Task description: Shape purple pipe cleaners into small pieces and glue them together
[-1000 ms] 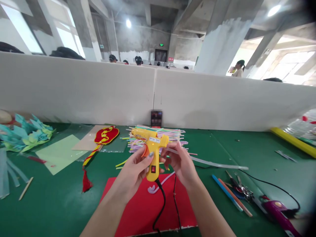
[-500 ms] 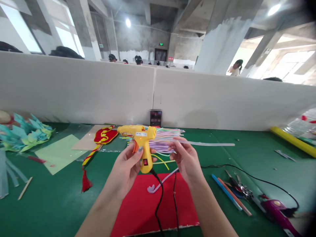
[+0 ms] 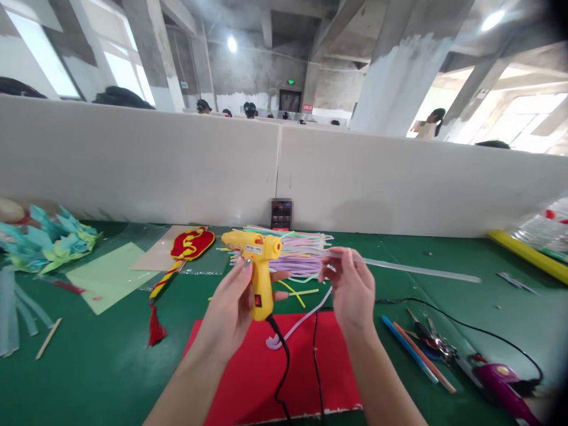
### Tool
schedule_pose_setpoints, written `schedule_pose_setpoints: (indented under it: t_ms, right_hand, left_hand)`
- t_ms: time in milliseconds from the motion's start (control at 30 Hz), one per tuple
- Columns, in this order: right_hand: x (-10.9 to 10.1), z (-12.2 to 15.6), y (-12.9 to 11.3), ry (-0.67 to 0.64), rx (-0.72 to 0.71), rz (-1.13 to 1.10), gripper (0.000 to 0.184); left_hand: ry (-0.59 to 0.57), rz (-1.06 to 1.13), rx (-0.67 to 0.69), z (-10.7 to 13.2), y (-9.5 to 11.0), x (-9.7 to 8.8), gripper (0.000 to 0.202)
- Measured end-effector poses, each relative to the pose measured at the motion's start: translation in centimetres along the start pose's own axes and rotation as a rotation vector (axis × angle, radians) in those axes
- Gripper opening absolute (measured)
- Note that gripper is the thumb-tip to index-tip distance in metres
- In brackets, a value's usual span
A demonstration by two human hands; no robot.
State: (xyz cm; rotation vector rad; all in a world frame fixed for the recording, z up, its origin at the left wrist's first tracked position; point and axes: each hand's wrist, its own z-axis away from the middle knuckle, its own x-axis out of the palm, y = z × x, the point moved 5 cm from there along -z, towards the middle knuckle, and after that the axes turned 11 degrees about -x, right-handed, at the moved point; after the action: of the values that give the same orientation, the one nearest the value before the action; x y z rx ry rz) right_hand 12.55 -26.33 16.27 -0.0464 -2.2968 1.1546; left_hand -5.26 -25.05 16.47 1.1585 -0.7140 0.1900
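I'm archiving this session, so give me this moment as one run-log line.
left hand: holds yellow glue gun | right hand: holds clear stick, apart from gun | below: red sheet | behind: pastel strips

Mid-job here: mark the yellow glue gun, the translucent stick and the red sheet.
Yellow glue gun [image 3: 262, 279]: head view, upper handle.
Translucent stick [image 3: 421, 270]: head view, along its free length.
Red sheet [image 3: 300, 376]: head view, bare surface near its middle.
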Motion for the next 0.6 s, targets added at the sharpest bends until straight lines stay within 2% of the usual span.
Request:
schedule_pose_setpoints:
  t_ms: [167,300,433,600]
  right_hand:
    - [-1.6,-0.7,-2.6,0.08,-0.129,-0.058,0.019]
    - [-1.8,-0.8,-3.9,0.049,-0.169,-0.166,0.02]
    - [-1.2,-0.4,-4.3,-0.015,-0.169,-0.162,0.022]
    - [-0.7,0.0,-4.3,-0.032,-0.191,-0.106,0.023]
  left_hand:
    - [-0.133,0.005,0.026,-0.3,-0.7,0.4,0.027]
    - [-0.192,0.01,0.072,-0.3,-1.1,0.0,0.026]
    - [-0.156,0.005,0.084,-0.4,-1.5,-0.2,0.031]
    - [-0.081,-0.033,0.147,-0.6,-1.7,-0.6,0.036]
